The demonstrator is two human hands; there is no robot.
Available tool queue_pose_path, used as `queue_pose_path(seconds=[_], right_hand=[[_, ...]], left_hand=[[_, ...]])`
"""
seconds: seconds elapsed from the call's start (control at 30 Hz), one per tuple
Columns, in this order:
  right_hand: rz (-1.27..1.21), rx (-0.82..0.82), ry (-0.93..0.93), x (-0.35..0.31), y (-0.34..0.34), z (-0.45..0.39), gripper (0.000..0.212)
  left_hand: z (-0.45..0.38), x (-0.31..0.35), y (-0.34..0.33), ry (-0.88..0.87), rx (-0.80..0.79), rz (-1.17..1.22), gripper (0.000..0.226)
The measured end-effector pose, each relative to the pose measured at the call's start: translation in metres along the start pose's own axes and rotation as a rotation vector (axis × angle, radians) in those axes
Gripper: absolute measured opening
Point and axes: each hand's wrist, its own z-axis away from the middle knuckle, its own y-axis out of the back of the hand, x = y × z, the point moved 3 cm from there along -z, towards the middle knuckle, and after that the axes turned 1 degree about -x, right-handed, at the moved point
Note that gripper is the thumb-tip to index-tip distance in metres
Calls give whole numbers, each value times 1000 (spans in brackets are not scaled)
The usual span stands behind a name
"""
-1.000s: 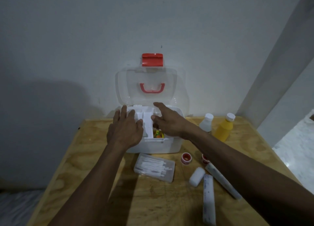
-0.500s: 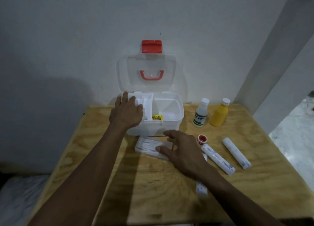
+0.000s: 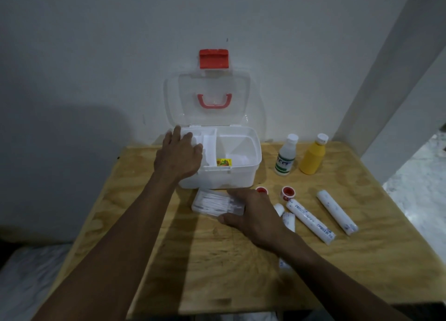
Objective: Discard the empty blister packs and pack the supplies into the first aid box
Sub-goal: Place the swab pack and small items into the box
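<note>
The white first aid box (image 3: 239,175) stands open at the back of the wooden table, its clear lid (image 3: 207,103) with a red handle leaning on the wall. A small yellow packet (image 3: 224,162) lies inside. My left hand (image 3: 178,156) rests flat on the box's left rim and inner tray. In front of the box lies a clear case of cotton swabs (image 3: 212,203); my right hand (image 3: 253,214) grips its right end, thumb at the near edge, fingers at the far edge.
Right of the box stand a white bottle (image 3: 286,155) and a yellow bottle (image 3: 313,155). Two red-cored tape rolls (image 3: 287,191), two long wrapped bandage rolls (image 3: 336,212) and smaller white rolls (image 3: 288,220) lie at right. The table edge (image 3: 241,308) is near me.
My right hand left the box interior, came down to the table and closed on the swab case. The view pulled back. My left hand stayed on the box.
</note>
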Motion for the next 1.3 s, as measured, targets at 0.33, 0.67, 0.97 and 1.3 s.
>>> queue_pose_path(seconds=[0.33, 0.67, 0.97, 1.3], right_hand=[[104, -72, 41, 2, 0, 8, 62], [177, -33, 146, -5, 29, 36, 55], [351, 162, 244, -35, 132, -22, 55], [625, -49, 203, -21, 111, -114, 44]], left_hand=[[3, 1, 2, 7, -1, 19, 59], [4, 1, 2, 11, -15, 22, 58], [6, 1, 4, 1, -23, 11, 59], [9, 4, 6, -13, -19, 45, 57]])
